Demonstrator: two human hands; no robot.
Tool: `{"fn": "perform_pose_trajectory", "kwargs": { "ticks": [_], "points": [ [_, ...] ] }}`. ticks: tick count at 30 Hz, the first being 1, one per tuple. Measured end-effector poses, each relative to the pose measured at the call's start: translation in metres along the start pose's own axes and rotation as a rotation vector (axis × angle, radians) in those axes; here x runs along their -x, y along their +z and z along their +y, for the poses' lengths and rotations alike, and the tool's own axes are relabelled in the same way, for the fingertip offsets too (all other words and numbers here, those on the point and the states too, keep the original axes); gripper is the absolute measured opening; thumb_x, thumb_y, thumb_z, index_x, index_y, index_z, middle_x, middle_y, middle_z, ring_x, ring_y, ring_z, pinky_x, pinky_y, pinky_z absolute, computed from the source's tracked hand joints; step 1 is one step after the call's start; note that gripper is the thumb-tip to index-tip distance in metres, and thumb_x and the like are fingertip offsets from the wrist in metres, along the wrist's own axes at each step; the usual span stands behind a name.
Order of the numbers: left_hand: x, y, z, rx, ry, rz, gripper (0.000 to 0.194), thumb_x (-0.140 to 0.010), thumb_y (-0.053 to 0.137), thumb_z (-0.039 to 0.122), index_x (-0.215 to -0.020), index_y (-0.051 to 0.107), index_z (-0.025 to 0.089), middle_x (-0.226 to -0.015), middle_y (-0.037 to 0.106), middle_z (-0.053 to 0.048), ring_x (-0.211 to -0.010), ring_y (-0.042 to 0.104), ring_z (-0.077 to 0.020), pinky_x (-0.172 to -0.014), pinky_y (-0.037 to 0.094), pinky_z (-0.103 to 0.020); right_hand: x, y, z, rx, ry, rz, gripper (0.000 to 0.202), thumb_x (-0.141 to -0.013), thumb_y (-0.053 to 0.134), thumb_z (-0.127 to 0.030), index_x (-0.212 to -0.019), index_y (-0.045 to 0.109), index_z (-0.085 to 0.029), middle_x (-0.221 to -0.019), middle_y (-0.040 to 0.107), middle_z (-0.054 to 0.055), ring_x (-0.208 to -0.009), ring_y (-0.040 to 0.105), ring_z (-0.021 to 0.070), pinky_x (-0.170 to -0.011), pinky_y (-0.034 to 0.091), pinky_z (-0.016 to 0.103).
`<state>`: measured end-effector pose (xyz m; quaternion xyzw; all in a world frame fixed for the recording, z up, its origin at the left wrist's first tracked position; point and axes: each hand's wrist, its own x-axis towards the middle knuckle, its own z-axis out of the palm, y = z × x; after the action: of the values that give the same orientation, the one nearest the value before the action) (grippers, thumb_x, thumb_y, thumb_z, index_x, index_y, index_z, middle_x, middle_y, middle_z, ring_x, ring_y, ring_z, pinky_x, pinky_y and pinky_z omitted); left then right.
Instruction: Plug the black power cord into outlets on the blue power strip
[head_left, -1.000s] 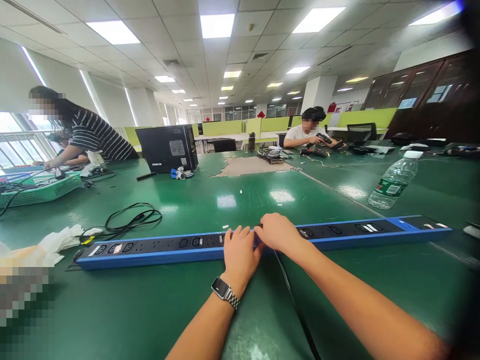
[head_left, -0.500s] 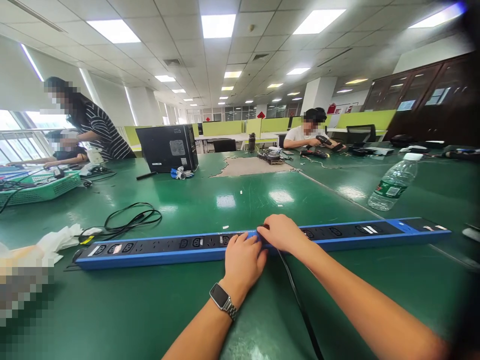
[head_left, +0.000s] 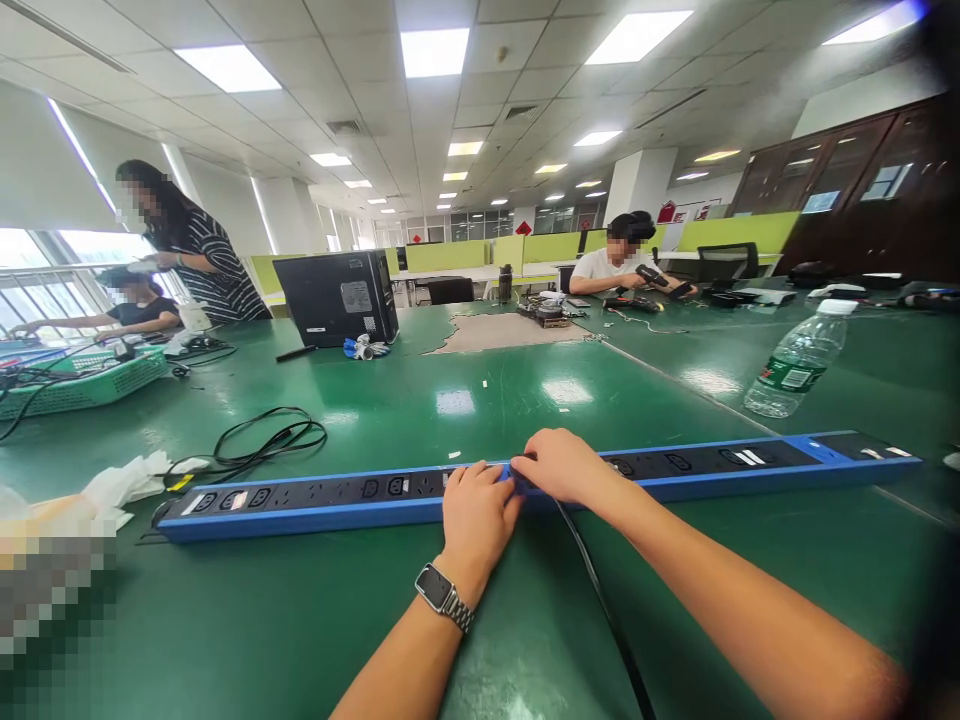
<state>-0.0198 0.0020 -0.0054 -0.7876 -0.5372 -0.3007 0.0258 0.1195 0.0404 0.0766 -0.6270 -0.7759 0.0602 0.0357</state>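
A long blue power strip (head_left: 315, 518) with black sockets lies across the green table in front of me. My left hand (head_left: 478, 512), a watch on its wrist, is wrapped over the strip near its middle, fingers on the top and thumb at the near side. Just to its right, my right hand (head_left: 561, 464) is closed around a black plug at the strip's sockets. The plug is mostly hidden by my fingers. Its black cord (head_left: 604, 592) runs from under the right hand toward the table's near edge.
A coiled black cable (head_left: 262, 440) lies beyond the strip's left end, near white wrapping (head_left: 127, 490). At the right stands a water bottle (head_left: 799, 362). Farther back are a computer case (head_left: 330, 300), a green basket (head_left: 112, 385) and several people at work.
My left hand has slid slightly left along the strip. The right hand stays closed at nearly the same spot. The view has shifted a little, and the standing person at the left has straightened somewhat.
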Motion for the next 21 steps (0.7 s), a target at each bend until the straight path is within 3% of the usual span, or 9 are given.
{"fn": "perform_pose_trajectory", "kwargs": {
  "ticks": [4,6,10,16,21],
  "points": [
    [0.001,0.002,0.0,0.036,-0.035,0.001,0.005,-0.085,0.071,0.023,-0.082,0.075,0.023,-0.102,0.077,-0.005,-0.107,0.067,-0.0252,-0.103,0.047,-0.048,-0.001,0.001,0.001,0.056,0.052,0.019,0.033,-0.089,0.05,-0.034,-0.086,0.075,-0.013,-0.093,0.075,0.016,-0.085,0.069,0.0229,-0.065,0.04,0.028],
    [0.002,0.003,0.0,0.037,-0.03,0.021,0.005,-0.083,0.073,0.023,-0.087,0.075,0.023,-0.104,0.076,-0.006,-0.105,0.067,-0.0246,-0.101,0.049,-0.046,-0.001,0.002,0.002,0.043,0.024,0.011,0.033,-0.09,0.049,-0.034,-0.085,0.075,-0.013,-0.092,0.075,0.015,-0.085,0.069,0.0226,-0.066,0.041,0.028],
    [0.004,0.005,0.001,0.021,-0.009,0.048,0.025,-0.08,0.074,0.022,-0.106,0.071,0.022,-0.115,0.073,-0.006,-0.112,0.064,-0.0258,-0.104,0.047,-0.046,0.001,0.001,-0.001,0.026,0.042,0.031,0.032,-0.089,0.05,-0.032,-0.089,0.074,-0.012,-0.094,0.075,0.016,-0.086,0.069,0.0233,-0.065,0.041,0.028],
    [0.004,0.005,0.001,-0.002,-0.075,0.01,0.033,-0.08,0.075,0.026,-0.112,0.069,0.021,-0.125,0.069,-0.008,-0.123,0.058,-0.0298,-0.111,0.042,-0.051,0.005,-0.001,0.001,-0.108,0.045,-0.085,0.038,-0.09,0.045,-0.032,-0.079,0.075,-0.011,-0.067,0.072,0.013,-0.063,0.066,0.0196,-0.059,0.041,0.026],
    [0.004,0.004,-0.001,-0.008,-0.078,-0.007,0.038,-0.081,0.074,0.027,-0.118,0.067,0.019,-0.128,0.068,-0.009,-0.125,0.057,-0.0305,-0.111,0.042,-0.052,0.004,0.003,0.005,-0.089,0.054,-0.027,0.037,-0.089,0.047,-0.034,-0.084,0.076,-0.012,-0.086,0.075,0.015,-0.081,0.069,0.0222,-0.064,0.042,0.027]
  ]
}}
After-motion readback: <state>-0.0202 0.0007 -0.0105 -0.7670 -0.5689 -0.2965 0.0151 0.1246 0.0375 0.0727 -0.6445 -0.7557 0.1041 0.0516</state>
